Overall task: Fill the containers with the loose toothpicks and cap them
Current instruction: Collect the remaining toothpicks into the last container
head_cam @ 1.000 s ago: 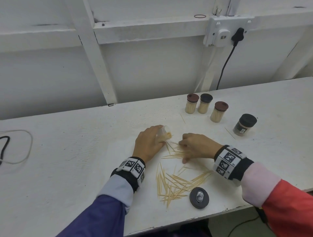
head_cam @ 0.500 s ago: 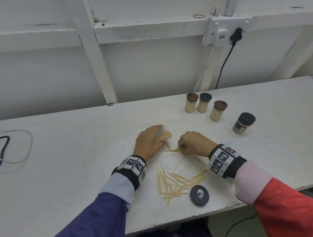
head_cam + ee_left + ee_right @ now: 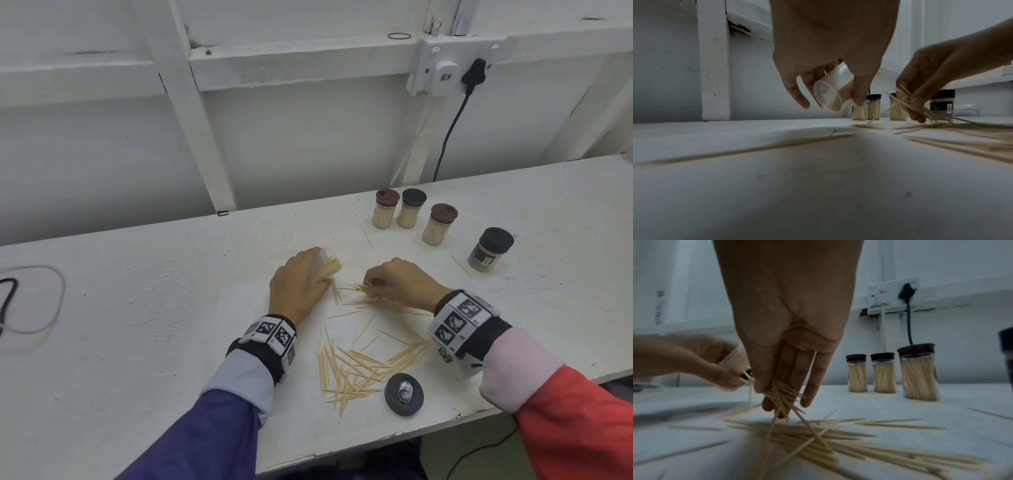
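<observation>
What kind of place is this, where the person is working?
Probably a plain workshop or utility room, not a kitchen: a rough white-painted bench stands against a white panelled wall, with a surface-mounted socket and a black cable plugged in.

Soft, even light is falling across the head view, leaving the white table (image 3: 137,308) pale and free of glare — straight lines are bowing toward the edges. Both wrist views are running dimmer and greyer, with the hands reading as dark shapes. Loose toothpicks (image 3: 838,439) nearest the lens are smearing out of focus — a broad shadow is pooling under the left hand (image 3: 830,48).
</observation>
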